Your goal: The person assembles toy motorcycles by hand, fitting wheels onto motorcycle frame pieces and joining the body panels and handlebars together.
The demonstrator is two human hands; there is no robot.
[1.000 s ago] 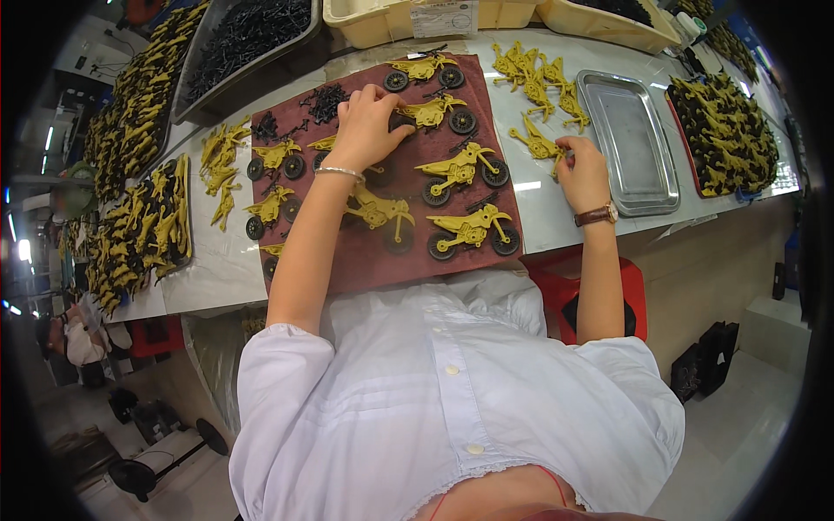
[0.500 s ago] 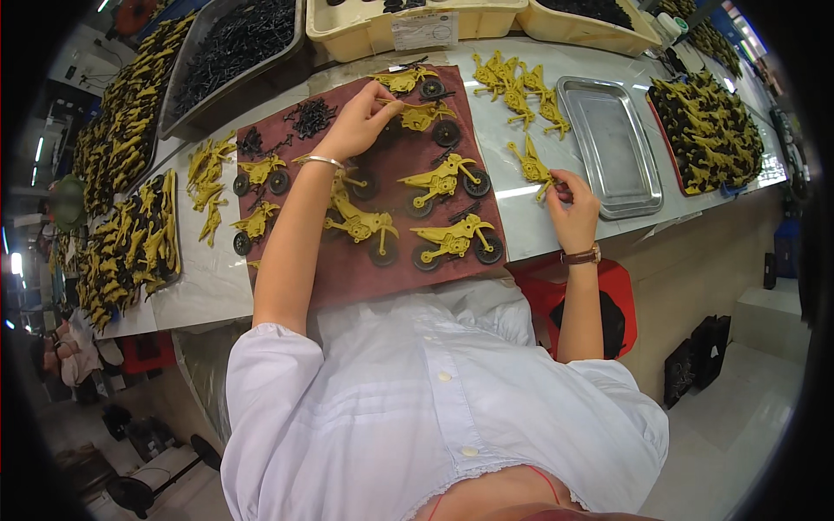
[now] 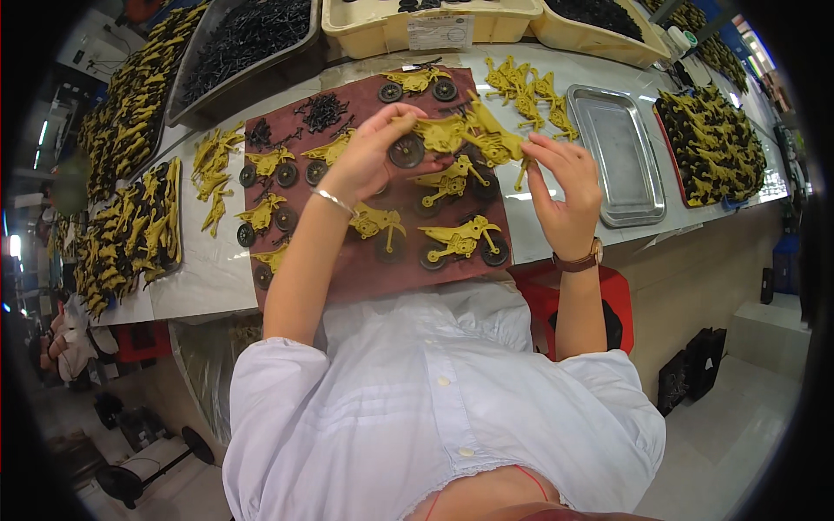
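Note:
Above the maroon mat [image 3: 326, 276], my left hand [image 3: 369, 156] is closed on a yellow toy motorcycle [image 3: 439, 133] with a black wheel at its near end. My right hand [image 3: 566, 178] pinches the end of a yellow toy motorcycle body [image 3: 495, 146], and the two yellow pieces overlap or meet between my hands. Whether they are joined, I cannot tell. Lying on the mat below are several more yellow motorcycles with black wheels, among them one [image 3: 460, 239] near the front edge. A pile of small black parts [image 3: 321, 112] sits toward the mat's far left.
Loose yellow bodies lie left [image 3: 213, 174] and far right [image 3: 530, 91] of the mat. A metal tray [image 3: 653, 208] is at right, beside a loaded tray of yellow and black pieces [image 3: 712, 143]. Bins line the back, one grey [image 3: 178, 108], one cream [image 3: 365, 39].
My right hand has brought a yellow body from the bare table leftward over the mat. My left hand has moved slightly nearer and now holds a yellow motorcycle up off the mat.

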